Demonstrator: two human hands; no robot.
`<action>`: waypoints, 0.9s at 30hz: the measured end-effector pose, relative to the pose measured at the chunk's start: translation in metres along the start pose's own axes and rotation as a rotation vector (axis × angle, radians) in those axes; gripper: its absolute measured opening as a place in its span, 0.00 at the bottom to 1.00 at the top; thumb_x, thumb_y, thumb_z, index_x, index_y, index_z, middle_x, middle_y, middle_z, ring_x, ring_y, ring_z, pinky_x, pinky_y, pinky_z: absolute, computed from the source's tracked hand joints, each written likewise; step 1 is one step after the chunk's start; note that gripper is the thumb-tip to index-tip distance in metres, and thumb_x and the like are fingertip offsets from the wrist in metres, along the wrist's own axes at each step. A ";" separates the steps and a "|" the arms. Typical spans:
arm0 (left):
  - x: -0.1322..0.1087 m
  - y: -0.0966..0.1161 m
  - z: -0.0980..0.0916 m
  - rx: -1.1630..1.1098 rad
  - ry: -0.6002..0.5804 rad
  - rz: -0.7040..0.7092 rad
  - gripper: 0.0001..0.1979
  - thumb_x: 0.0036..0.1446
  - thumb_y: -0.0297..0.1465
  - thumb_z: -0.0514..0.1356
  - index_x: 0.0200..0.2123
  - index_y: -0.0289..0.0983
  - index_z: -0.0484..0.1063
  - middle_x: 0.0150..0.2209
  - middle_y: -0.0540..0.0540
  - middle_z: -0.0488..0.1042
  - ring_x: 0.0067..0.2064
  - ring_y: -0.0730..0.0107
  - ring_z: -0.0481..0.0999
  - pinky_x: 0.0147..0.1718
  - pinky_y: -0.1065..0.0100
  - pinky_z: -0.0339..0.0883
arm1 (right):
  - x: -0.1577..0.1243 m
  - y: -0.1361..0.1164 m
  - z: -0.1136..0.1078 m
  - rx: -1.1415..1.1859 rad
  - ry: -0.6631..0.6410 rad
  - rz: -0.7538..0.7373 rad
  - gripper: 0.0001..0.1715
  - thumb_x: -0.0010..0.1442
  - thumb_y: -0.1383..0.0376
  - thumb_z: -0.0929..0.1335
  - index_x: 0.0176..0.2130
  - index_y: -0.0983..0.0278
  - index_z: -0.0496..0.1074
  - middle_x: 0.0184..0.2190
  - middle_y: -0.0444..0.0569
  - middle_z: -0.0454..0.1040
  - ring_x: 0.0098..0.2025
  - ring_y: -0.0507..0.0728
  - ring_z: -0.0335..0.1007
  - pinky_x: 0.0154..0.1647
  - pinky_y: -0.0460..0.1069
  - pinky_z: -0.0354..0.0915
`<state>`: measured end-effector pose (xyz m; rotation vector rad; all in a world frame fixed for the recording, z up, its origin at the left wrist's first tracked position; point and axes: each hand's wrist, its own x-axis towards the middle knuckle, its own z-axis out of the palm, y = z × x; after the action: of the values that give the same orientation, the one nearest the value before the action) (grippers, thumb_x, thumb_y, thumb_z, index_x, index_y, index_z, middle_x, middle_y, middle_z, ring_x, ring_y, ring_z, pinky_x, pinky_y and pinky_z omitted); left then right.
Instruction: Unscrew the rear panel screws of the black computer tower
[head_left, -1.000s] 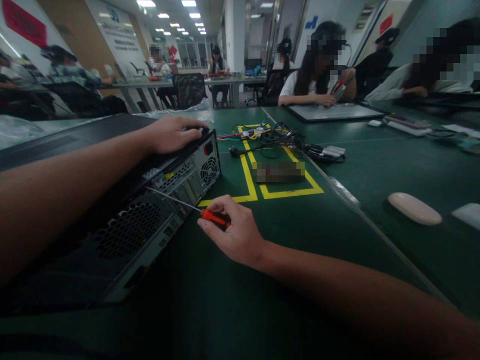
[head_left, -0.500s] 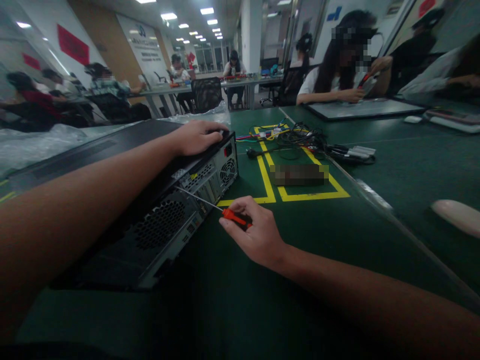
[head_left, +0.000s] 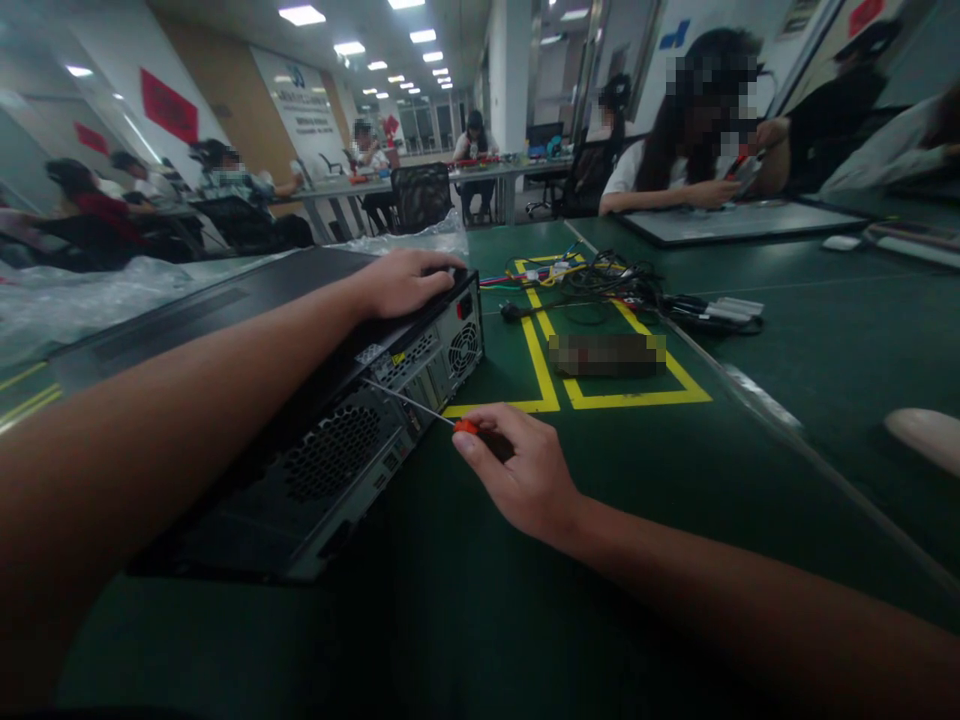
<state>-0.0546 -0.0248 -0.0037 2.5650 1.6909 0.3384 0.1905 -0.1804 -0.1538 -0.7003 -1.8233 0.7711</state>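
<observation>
A black computer case (head_left: 292,270) lies on its side on the green table, its metal back panel with vents and ports facing me. My left hand (head_left: 409,282) rests on the top near the far back corner, fingers bent over the edge. In my right hand (head_left: 525,465) is a screwdriver (head_left: 466,427) with an orange and black handle, gripped between thumb and fingers. Its long thin shaft points left, and the tip meets the back panel near its upper edge. Whether it sits in a screw is too small to tell.
Tangled cables (head_left: 611,280) lie behind yellow tape marks (head_left: 641,400) on the green table (head_left: 675,460), with a blurred dark object (head_left: 607,355) inside the marks. Clear plastic wrap (head_left: 135,295) is at the left. Across the table, a person (head_left: 697,150) works over a flat panel (head_left: 735,220).
The whole view has shifted slightly, so the case and table appear a little further right and lower. My right hand's fingers have turned around the screwdriver handle, covering more of it.
</observation>
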 end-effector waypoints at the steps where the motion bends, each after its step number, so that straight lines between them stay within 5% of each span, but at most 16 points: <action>1: 0.000 0.000 0.000 -0.005 -0.001 0.001 0.39 0.72 0.48 0.54 0.79 0.43 0.81 0.74 0.38 0.84 0.74 0.37 0.81 0.76 0.45 0.68 | 0.000 0.001 0.000 0.012 -0.008 0.005 0.10 0.80 0.55 0.74 0.47 0.58 0.82 0.40 0.48 0.87 0.39 0.58 0.83 0.44 0.53 0.77; 7: 0.000 -0.004 0.001 -0.015 0.008 0.036 0.37 0.73 0.48 0.54 0.78 0.46 0.82 0.72 0.41 0.86 0.73 0.39 0.82 0.77 0.45 0.68 | -0.003 0.004 0.001 0.021 -0.026 0.041 0.16 0.72 0.55 0.79 0.54 0.56 0.78 0.40 0.45 0.87 0.37 0.57 0.82 0.41 0.52 0.76; 14: 0.002 -0.004 0.001 0.009 -0.018 0.080 0.39 0.75 0.48 0.52 0.79 0.39 0.80 0.75 0.35 0.82 0.74 0.39 0.81 0.77 0.43 0.69 | -0.001 0.006 0.003 0.058 -0.018 0.008 0.07 0.72 0.63 0.76 0.48 0.56 0.76 0.42 0.47 0.88 0.39 0.58 0.86 0.44 0.54 0.81; 20: 0.002 -0.004 0.001 0.011 -0.018 0.079 0.40 0.73 0.49 0.52 0.79 0.42 0.80 0.76 0.37 0.82 0.76 0.41 0.81 0.78 0.45 0.68 | 0.000 0.005 0.002 0.073 -0.026 0.023 0.06 0.72 0.64 0.76 0.47 0.56 0.77 0.41 0.46 0.88 0.39 0.58 0.87 0.44 0.53 0.83; 27: 0.002 -0.003 0.001 0.015 -0.027 0.061 0.43 0.74 0.49 0.51 0.80 0.34 0.78 0.77 0.30 0.80 0.77 0.36 0.79 0.79 0.43 0.67 | 0.000 0.005 0.002 0.090 -0.027 0.028 0.06 0.73 0.62 0.76 0.46 0.56 0.76 0.41 0.47 0.88 0.38 0.58 0.86 0.44 0.54 0.82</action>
<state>-0.0561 -0.0221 -0.0048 2.6239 1.6157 0.2942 0.1889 -0.1776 -0.1580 -0.6615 -1.7942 0.8791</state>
